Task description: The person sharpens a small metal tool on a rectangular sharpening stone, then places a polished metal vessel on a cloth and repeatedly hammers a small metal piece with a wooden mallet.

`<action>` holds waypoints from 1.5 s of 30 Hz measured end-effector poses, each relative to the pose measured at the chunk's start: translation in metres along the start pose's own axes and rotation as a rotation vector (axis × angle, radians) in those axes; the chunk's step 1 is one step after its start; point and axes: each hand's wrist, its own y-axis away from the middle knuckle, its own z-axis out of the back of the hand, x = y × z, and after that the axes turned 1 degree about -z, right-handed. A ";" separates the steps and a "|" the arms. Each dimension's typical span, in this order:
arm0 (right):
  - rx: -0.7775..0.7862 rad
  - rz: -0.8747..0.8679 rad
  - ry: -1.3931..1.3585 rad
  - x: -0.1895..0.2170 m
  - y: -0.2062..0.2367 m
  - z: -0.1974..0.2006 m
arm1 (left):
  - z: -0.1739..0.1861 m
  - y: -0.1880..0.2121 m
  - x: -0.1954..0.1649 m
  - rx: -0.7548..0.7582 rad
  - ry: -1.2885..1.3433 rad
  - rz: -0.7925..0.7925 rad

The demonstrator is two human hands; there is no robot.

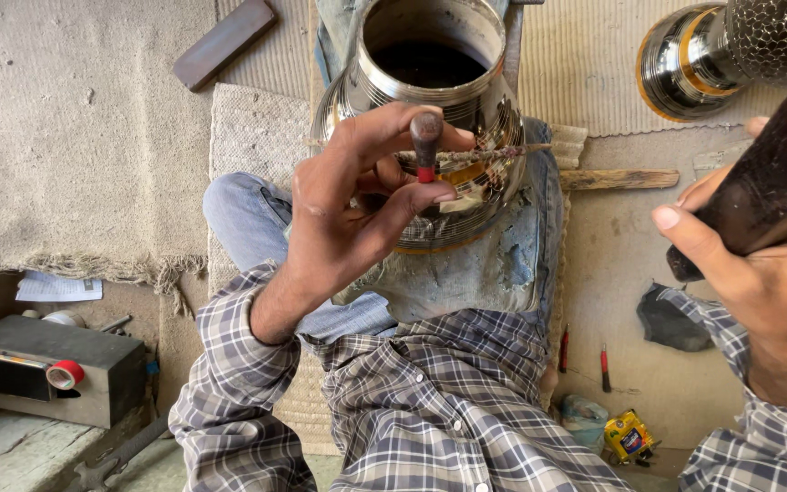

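"What sort of place was it?"

"A metalworker's floor workshop. I sat cross-legged on coarse woven beige mats (pixel 84 137) spread over a dusty concrete floor (pixel 612 301), no bench anywhere."

"What showed it?"

"A polished, ridged steel pot (pixel 430 55) rested in my lap, and a second shiny steel vessel with brass-coloured bands (pixel 694 59) lay near it. Around me were a flat dark metal bar (pixel 225 43), a grey steel box (pixel 56 364) with a red roll of tape (pixel 66 374) on it, two small red-handled punches (pixel 585 351), and a crumpled dark rag (pixel 676 319)."

"Tidy?"

"No, worn and stained, tools scattered within reach."
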 end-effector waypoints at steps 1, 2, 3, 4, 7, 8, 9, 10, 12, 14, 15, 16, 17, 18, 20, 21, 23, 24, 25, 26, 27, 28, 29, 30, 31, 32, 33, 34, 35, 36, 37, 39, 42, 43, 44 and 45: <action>0.008 0.005 0.018 0.000 -0.001 0.002 | 0.000 0.000 0.001 -0.001 -0.005 -0.024; 0.022 0.029 0.021 -0.001 -0.003 0.004 | 0.000 0.000 0.001 0.000 -0.006 -0.049; 0.036 0.053 0.062 -0.002 -0.005 0.005 | 0.000 0.000 0.002 0.005 -0.010 -0.070; 0.049 0.077 0.102 -0.003 -0.006 0.006 | 0.000 0.000 0.002 0.010 -0.013 -0.092; 0.064 0.065 0.167 -0.006 -0.013 0.009 | 0.000 0.001 0.004 0.033 -0.020 -0.107; 0.056 0.008 0.074 -0.007 -0.015 0.009 | 0.000 0.001 0.005 0.035 -0.010 -0.081; 0.052 -0.008 0.035 -0.009 -0.017 0.009 | 0.000 0.001 0.005 0.038 -0.005 -0.072; 0.048 -0.024 -0.005 -0.009 -0.018 0.009 | 0.000 0.001 0.005 0.041 0.000 -0.063; 0.051 0.006 0.024 -0.011 -0.019 0.010 | 0.001 0.000 0.005 0.048 0.003 -0.075; 0.069 -0.009 0.061 -0.014 -0.019 0.013 | 0.002 -0.001 0.005 0.058 0.012 -0.078; 0.076 -0.021 0.055 -0.015 -0.018 0.014 | 0.002 -0.002 0.005 0.058 0.000 -0.081; 0.082 -0.034 0.049 -0.017 -0.018 0.016 | 0.002 -0.002 0.005 0.058 -0.013 -0.083; 0.081 -0.040 0.017 -0.018 -0.016 0.017 | 0.002 -0.003 0.005 0.053 -0.044 -0.090; 0.087 -0.075 -0.011 -0.020 -0.016 0.018 | 0.002 -0.004 0.005 0.052 -0.057 -0.086; 0.101 -0.172 -0.063 -0.025 -0.013 0.020 | 0.002 -0.004 0.005 0.055 -0.065 -0.070; 0.101 -0.177 -0.063 -0.027 -0.011 0.021 | 0.002 -0.005 0.005 0.058 -0.059 -0.058; 0.090 -0.130 -0.040 -0.032 -0.008 0.023 | 0.003 -0.005 0.005 0.066 -0.056 -0.074; 0.096 -0.126 -0.020 -0.036 -0.008 0.025 | 0.003 -0.005 0.005 0.068 -0.059 -0.077; 0.102 -0.122 0.000 -0.039 -0.006 0.027 | 0.004 -0.005 0.005 0.070 -0.063 -0.080; 0.126 -0.167 0.017 -0.043 -0.006 0.030 | 0.004 -0.005 0.005 0.070 -0.073 -0.077; 0.143 -0.155 -0.001 -0.048 -0.006 0.032 | 0.004 -0.005 0.005 0.071 -0.072 -0.075; 0.161 -0.144 -0.019 -0.053 -0.007 0.034 | 0.004 -0.005 0.004 0.072 -0.072 -0.074; 0.171 -0.077 -0.072 -0.058 -0.008 0.036 | 0.004 -0.006 0.004 0.074 -0.062 -0.074; 0.188 -0.061 -0.058 -0.064 -0.011 0.037 | 0.004 -0.006 0.003 0.078 -0.051 -0.074; 0.205 -0.045 -0.044 -0.071 -0.014 0.037 | 0.004 -0.007 0.003 0.082 -0.040 -0.074; 0.229 -0.079 0.036 -0.078 -0.017 0.037 | 0.004 -0.007 0.003 0.087 -0.029 -0.071; 0.230 -0.080 0.009 -0.086 -0.022 0.033 | 0.004 -0.008 0.002 0.094 -0.018 -0.075; 0.232 -0.081 -0.018 -0.092 -0.024 0.032 | 0.004 -0.008 0.002 0.100 -0.008 -0.079; 0.210 -0.046 -0.150 -0.098 -0.029 0.028 | 0.005 -0.009 0.002 0.107 0.001 -0.089; 0.199 -0.027 -0.182 -0.102 -0.028 0.030 | 0.005 -0.010 0.002 0.112 0.004 -0.094; 0.188 -0.006 -0.213 -0.106 -0.029 0.030 | 0.005 -0.010 0.002 0.116 0.007 -0.098; 0.184 -0.002 -0.096 -0.108 -0.025 0.036 | 0.005 -0.011 0.001 0.121 -0.003 -0.097; 0.181 -0.050 0.021 -0.102 -0.014 0.045 | 0.005 -0.011 0.001 0.120 -0.018 -0.100; 0.186 -0.091 0.061 -0.100 -0.012 0.045 | 0.005 -0.012 0.000 0.120 -0.019 -0.099; 0.187 -0.108 0.088 -0.097 -0.009 0.043 | 0.005 -0.011 0.000 0.122 -0.012 -0.093; 0.184 -0.114 0.113 -0.094 -0.008 0.042 | 0.005 -0.012 -0.001 0.119 -0.030 -0.088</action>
